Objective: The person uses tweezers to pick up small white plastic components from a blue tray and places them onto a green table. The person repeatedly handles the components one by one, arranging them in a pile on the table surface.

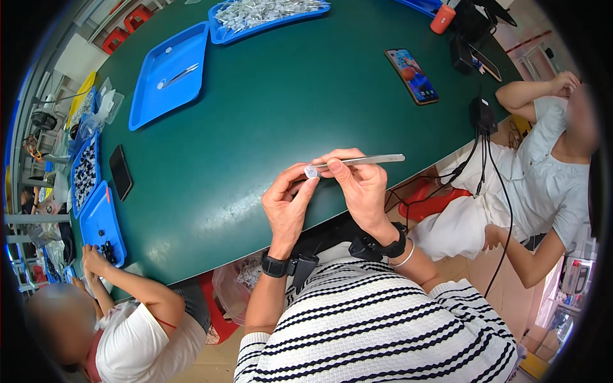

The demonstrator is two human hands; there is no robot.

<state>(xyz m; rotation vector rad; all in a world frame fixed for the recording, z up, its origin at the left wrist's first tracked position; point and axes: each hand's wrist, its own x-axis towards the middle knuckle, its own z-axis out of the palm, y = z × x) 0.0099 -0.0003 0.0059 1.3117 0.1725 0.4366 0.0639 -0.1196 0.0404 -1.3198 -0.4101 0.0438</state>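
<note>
My left hand (286, 207) pinches a small round clear-white piece (310, 172) between thumb and fingers, just over the green table's near edge. In my right hand (365, 195) is a pair of metal tweezers (386, 159), gripped between thumb and fingers. Their back end points to the right, while the tips are by the round piece; whether they touch it is too small to tell. Beyond my hands, a blue tray (143, 96) at the far left holds another pair of tweezers (181, 75) and a couple of small round clear pieces.
A second blue tray (223, 37) at the back is heaped with white pieces. One phone (410, 76) lies at the far right, a dark phone (120, 172) at left. People sit on both sides; the left one reaches into a blue tray (96, 214). Black cables (483, 131) hang at right.
</note>
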